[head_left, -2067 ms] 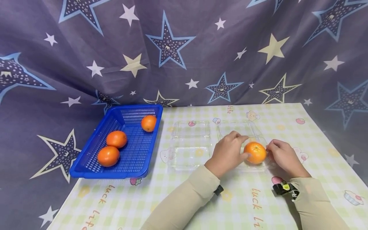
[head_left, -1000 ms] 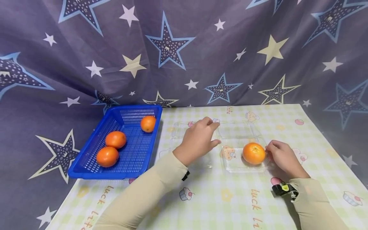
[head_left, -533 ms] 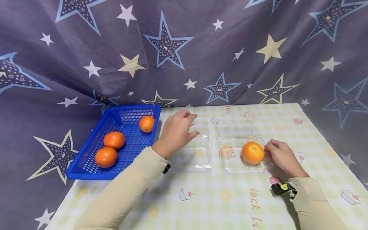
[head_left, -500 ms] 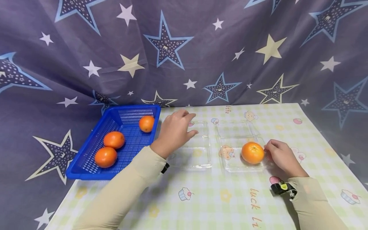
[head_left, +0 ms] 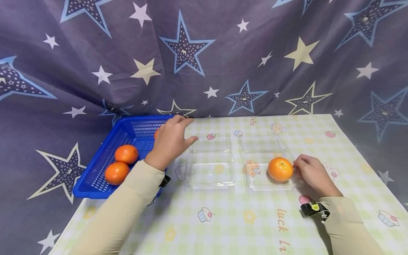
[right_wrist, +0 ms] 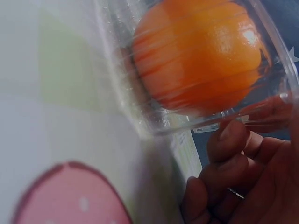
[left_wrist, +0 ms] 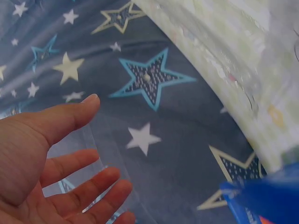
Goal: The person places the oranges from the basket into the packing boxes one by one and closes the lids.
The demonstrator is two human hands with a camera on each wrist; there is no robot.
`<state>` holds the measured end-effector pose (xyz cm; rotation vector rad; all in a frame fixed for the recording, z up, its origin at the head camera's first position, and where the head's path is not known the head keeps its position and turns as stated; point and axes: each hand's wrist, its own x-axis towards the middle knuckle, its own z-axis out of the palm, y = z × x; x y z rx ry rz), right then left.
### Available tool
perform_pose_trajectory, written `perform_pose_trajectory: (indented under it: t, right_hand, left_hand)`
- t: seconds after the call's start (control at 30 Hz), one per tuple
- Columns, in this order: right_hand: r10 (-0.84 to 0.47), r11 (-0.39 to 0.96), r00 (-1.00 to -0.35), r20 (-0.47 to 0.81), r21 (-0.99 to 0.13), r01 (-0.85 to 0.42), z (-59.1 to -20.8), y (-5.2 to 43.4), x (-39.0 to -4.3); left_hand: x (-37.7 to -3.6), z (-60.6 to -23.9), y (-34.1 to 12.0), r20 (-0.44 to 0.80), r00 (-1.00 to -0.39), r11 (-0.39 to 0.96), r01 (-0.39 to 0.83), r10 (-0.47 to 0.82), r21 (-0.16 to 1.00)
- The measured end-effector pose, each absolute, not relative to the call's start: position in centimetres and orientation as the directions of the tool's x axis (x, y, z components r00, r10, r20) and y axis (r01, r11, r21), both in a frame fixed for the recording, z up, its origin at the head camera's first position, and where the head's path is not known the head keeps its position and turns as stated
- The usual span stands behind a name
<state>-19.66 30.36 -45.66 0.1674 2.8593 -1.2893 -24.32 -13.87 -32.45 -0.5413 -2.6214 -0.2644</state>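
Orange [head_left: 280,169] inside the right clear plastic box [head_left: 259,180], in its near half, with the hinged lid lying open toward the back. Right hand [head_left: 313,174] at the right edge of this box, fingers [right_wrist: 229,140] curled and gripping the rim just beside the fruit, as seen in the right wrist view. Second clear plastic box [head_left: 210,163] just to the left, also open, nothing inside. Left hand [head_left: 170,140] further left, over the near right corner of the blue basket [head_left: 95,180], fingers [left_wrist: 88,186] spread and relaxed, holding nothing; contact with the basket not possible to tell. Third orange fruit [head_left: 156,134] mostly hidden behind this hand, only a small edge visible. Two more oranges in the basket, one [head_left: 126,154] behind and one [head_left: 116,173] in front, close together, touching or not unclear. Basket half over the left edge of the table. Tablecloth [head_left: 242,219] checked in pale green and white, with small cartoon pictures and some letters. Behind and on both sides, a grey-purple curtain [head_left: 204,56] with printed stars, hanging down to the table level. Beige sleeves on both arms, a small black device [head_left: 313,208] at the right wrist.
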Motion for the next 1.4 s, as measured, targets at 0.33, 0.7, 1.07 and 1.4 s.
perform_pose_trajectory:
  t: [0.33, 0.7, 1.07, 1.4]
  right_hand:
    - [0.098, 0.649, -0.994, -0.047, -0.754, 0.099, -45.7, 30.5, -19.6]
    - [0.098, 0.649, -0.994, -0.054, -0.753, 0.105, -45.6, 30.3, -19.6]
    - [0.082, 0.651, -0.996, -0.029, -0.755, 0.076, -45.7, 30.5, -19.6]
    - [0.091, 0.657, -0.995, -0.033, -0.749, 0.085, -45.6, 30.4, -19.5]
  left_hand:
    - [-25.2, -31.9, -16.4, 0.427, -0.869, 0.940, 0.324, 0.250, 0.110]
    - [-26.1, -31.9, -18.4, 0.417, -0.890, 0.954, 0.266, 0.186, 0.142]
    - [-27.1, -32.4, -19.9, 0.376, -0.915, 0.959, 0.226, 0.149, 0.170]
    - [-28.1, -33.0, -20.6, 0.305, -0.943, 0.970, 0.187, 0.133, 0.154]
